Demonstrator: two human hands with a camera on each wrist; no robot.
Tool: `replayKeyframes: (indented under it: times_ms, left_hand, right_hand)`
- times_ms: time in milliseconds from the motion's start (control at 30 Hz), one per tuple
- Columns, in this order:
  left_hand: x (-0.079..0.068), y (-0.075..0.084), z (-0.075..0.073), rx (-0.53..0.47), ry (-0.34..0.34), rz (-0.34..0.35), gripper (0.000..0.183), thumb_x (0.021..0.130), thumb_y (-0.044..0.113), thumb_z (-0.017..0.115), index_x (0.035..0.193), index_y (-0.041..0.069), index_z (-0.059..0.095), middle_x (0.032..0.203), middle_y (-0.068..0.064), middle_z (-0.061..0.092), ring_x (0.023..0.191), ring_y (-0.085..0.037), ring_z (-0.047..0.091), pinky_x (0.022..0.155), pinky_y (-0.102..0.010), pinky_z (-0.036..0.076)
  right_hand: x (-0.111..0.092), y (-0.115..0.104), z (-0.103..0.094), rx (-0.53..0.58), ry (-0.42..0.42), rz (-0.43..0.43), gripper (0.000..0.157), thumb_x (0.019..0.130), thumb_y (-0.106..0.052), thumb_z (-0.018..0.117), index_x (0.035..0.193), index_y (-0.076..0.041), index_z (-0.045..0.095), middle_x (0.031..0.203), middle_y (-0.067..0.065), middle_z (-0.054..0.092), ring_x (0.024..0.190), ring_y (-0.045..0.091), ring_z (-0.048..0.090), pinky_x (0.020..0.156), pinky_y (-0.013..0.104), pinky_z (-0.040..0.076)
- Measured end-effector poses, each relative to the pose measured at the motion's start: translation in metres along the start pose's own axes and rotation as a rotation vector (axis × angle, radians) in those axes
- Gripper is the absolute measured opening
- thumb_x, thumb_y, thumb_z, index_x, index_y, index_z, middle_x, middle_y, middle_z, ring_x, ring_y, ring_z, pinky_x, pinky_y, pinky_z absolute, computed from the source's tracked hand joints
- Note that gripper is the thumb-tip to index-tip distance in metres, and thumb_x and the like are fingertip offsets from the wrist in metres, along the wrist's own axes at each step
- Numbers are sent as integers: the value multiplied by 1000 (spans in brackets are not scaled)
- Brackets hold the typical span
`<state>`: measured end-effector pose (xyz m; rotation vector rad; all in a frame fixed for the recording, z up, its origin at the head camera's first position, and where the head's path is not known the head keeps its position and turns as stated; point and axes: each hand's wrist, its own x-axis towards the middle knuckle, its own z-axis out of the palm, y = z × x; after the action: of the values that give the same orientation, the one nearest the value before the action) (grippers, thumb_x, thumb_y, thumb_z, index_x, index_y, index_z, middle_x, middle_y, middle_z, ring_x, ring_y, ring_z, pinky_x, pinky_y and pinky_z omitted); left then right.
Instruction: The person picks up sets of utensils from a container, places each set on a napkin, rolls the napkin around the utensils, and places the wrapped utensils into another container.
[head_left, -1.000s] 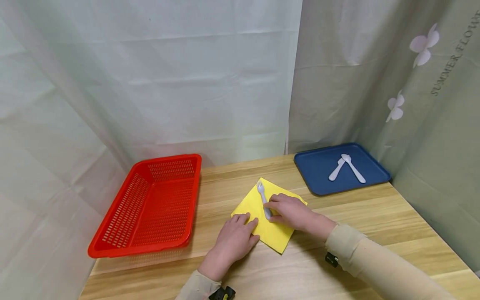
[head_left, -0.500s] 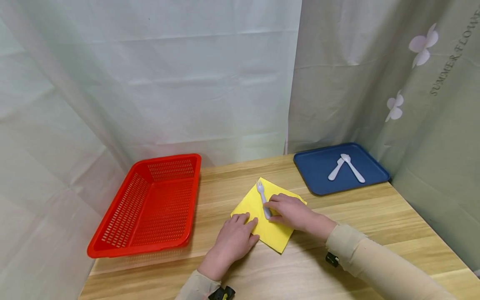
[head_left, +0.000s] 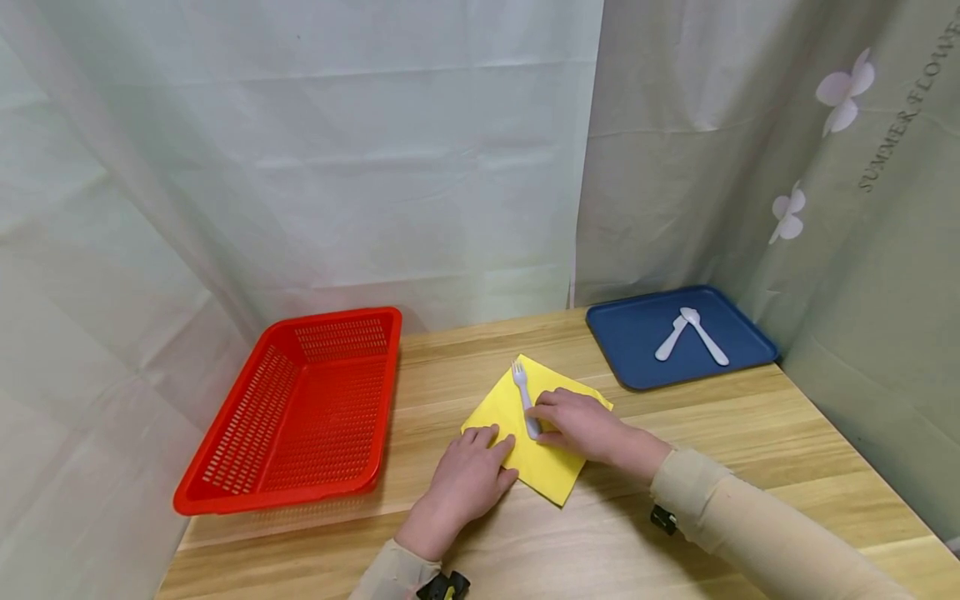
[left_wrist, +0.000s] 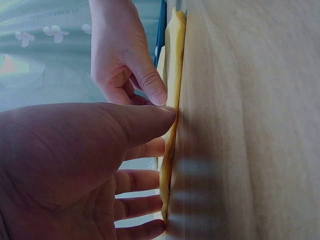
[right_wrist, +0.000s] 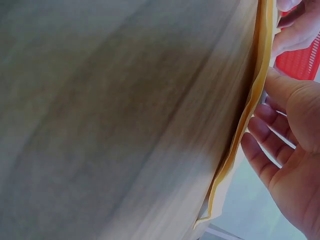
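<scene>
Pale curtain [head_left: 360, 167] behind and to both sides; printed lettering and flowers on its right-hand part. Wood-grain table [head_left: 750, 433] below it. Red perforated basket [head_left: 392, 392] at the table's left; blue tray [head_left: 626, 346] at the far right.

Both forearms in beige sleeves [head_left: 750, 512]. The left angles up from the lower edge, the right slants in from the lower right corner.

Yellow napkin [head_left: 547, 475] lies flat between basket and tray, one corner pointing away from the person; its edge looks layered in both wrist views.

Left hand [head_left: 467, 477]: palm down, fingers extended and slightly spread, their tips resting on the napkin's near-left edge; thumb out to the side, its tip at the same edge. Grasps nothing.

Right hand [head_left: 576, 423]: comes in across the napkin's right half, wrist low, fingers bent; pinches the fork handle between thumb and fingers.

Pale fork [head_left: 522, 387]: lies on the napkin, tines at the far corner, handle towards the person. White spoon [head_left: 707, 337] and white knife [head_left: 670, 343] on the tray, far ends meeting in a V.
</scene>
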<state>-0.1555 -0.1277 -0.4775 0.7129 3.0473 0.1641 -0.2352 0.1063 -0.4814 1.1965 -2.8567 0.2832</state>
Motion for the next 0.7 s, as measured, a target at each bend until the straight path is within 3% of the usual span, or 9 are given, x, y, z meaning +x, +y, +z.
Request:
replayKeyframes:
  times_ms: [700]
  left_hand:
    - [0,1,-2,-7,-13,-6,51,108,41,72,151,14,70,154,-16,62,138,-38,57,110,-56,52]
  right_hand:
    - [-2,-4,-2,18,6,-26,45,98,-32,87,137,-13,77,118,-4,67,99,14,59,88,30,56]
